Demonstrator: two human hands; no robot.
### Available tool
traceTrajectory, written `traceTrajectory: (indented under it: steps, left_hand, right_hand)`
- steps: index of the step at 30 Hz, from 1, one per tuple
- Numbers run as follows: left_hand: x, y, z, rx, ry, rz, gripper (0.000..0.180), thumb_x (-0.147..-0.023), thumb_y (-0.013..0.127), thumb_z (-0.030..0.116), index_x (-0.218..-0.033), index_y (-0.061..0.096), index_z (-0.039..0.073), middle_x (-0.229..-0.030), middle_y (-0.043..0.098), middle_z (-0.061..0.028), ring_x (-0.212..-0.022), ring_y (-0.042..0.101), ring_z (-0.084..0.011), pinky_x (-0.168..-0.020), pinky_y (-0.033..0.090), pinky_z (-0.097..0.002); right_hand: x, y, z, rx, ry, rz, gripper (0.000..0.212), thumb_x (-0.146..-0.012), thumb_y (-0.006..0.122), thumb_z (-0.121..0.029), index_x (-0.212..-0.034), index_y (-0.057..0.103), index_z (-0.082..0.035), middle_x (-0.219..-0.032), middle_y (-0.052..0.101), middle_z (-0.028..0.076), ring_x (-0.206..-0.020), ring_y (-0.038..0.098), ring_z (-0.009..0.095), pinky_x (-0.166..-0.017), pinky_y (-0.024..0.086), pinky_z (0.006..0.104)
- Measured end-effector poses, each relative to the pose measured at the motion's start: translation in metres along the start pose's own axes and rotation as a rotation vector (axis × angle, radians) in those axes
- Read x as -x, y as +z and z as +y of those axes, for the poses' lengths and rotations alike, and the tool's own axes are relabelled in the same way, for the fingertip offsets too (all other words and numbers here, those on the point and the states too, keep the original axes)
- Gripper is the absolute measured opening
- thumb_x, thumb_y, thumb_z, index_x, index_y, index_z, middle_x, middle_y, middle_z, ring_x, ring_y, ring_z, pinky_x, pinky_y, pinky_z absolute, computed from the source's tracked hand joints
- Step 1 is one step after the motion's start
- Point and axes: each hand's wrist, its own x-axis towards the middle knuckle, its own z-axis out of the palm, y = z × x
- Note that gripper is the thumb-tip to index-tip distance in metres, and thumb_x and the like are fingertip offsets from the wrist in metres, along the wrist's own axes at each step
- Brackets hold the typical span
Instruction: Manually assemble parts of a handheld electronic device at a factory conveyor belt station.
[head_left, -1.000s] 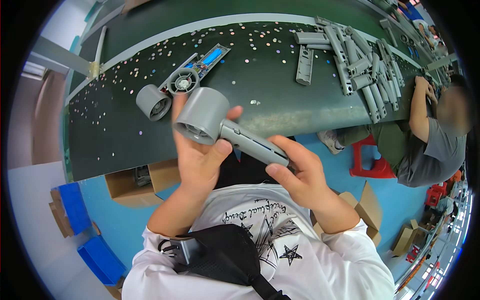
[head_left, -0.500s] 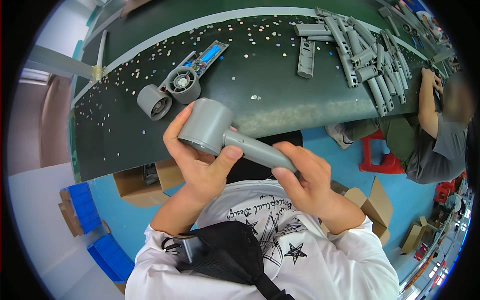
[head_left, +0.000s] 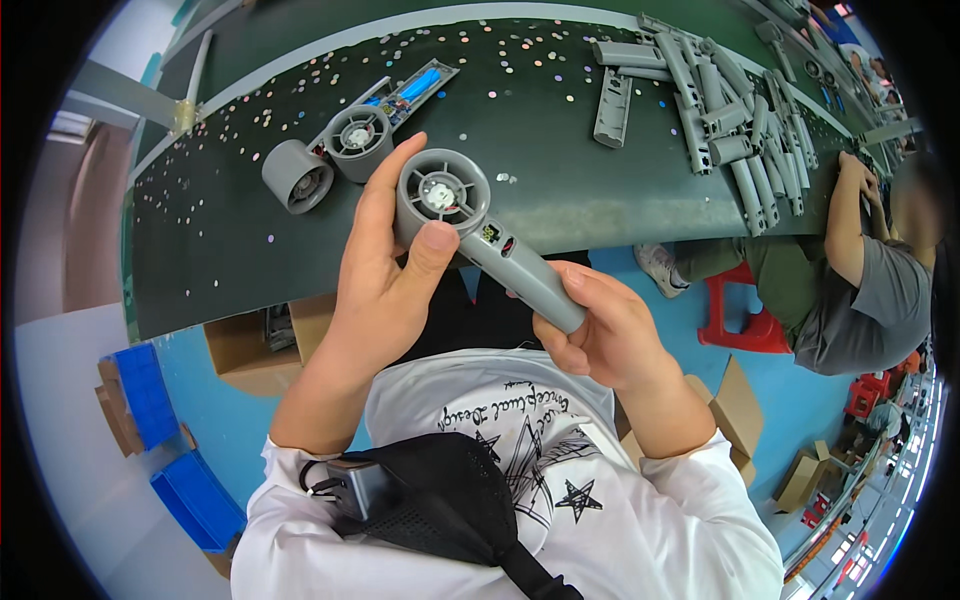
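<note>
A grey handheld fan is held between my two hands above the table's near edge. Its round head shows an open ring with spokes and a white hub, and small openings with parts inside show on the upper handle. My left hand is closed around the head, thumb on its near rim. My right hand grips the handle's lower end. Beyond my left hand lie a grey round fan housing and a second fan unit joined to an opened handle shell with a blue battery.
Grey handle shells are piled on the dark table at the far right. Small round dots lie scattered over it. A co-worker sits at the right by a red stool. Cardboard boxes and blue bins stand below.
The fan has been turned over, so its spoked face and handle openings now show. My left thumb has shifted to the head's rim, and my right hand still holds the handle end.
</note>
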Motion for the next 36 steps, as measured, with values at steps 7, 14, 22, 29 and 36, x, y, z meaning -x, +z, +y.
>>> traceTrajectory:
  steps: [7, 14, 22, 29, 36]
  left_hand:
    - [-0.006, -0.007, 0.001, -0.282, 0.029, -0.059, 0.077, -0.086, 0.072, 0.033, -0.145, 0.032, 0.002, -0.120, 0.052, -0.0126, -0.105, 0.055, -0.0195, -0.089, 0.047, -0.0327]
    - [-0.003, 0.002, 0.006, 0.031, 0.010, 0.079, 0.085, -0.085, 0.074, 0.031, -0.147, 0.023, 0.004, -0.128, 0.049, -0.0121, -0.108, 0.056, -0.0239, -0.090, 0.048, -0.0352]
    - [0.030, 0.040, -0.020, 0.660, -0.295, -0.218, 0.064, -0.091, 0.065, 0.037, -0.136, 0.040, -0.001, -0.134, 0.053, -0.0180, -0.125, 0.050, -0.0265, -0.106, 0.038, -0.0413]
    - [0.028, 0.031, -0.011, 0.491, -0.123, -0.378, 0.066, -0.094, 0.060, 0.040, -0.140, 0.035, 0.000, -0.134, 0.051, -0.0197, -0.128, 0.048, -0.0313, -0.107, 0.037, -0.0471]
    - [0.007, 0.033, 0.000, 0.752, -0.290, -0.298, 0.060, -0.098, 0.049, 0.042, -0.140, 0.033, 0.003, -0.121, 0.054, -0.0155, -0.117, 0.055, -0.0295, -0.097, 0.048, -0.0441]
  right_hand:
    - [0.003, 0.000, -0.001, 0.082, -0.023, -0.003, 0.047, -0.101, 0.040, -0.031, -0.129, 0.047, 0.004, -0.073, 0.057, 0.012, -0.044, 0.042, 0.010, -0.041, 0.034, 0.0223]
    - [0.011, 0.013, 0.005, 0.416, -0.253, 0.194, 0.049, -0.092, 0.057, -0.013, -0.135, 0.042, 0.004, -0.096, 0.061, 0.010, -0.060, 0.047, 0.008, -0.051, 0.038, 0.0213]
    - [0.010, 0.020, 0.020, 0.760, -0.545, 0.211, 0.043, -0.093, 0.059, -0.017, -0.129, 0.049, 0.004, -0.103, 0.060, 0.006, -0.084, 0.056, 0.011, -0.071, 0.044, 0.0221]
    - [0.009, 0.012, 0.003, 0.445, -0.210, 0.157, 0.031, -0.096, 0.059, -0.024, -0.113, 0.057, 0.001, -0.085, 0.060, 0.006, -0.064, 0.054, 0.008, -0.053, 0.043, 0.0214]
    - [-0.005, 0.017, 0.038, 0.154, -0.350, 0.083, 0.032, -0.095, 0.061, -0.022, -0.114, 0.055, 0.003, -0.089, 0.061, 0.008, -0.069, 0.056, 0.013, -0.060, 0.046, 0.0255]
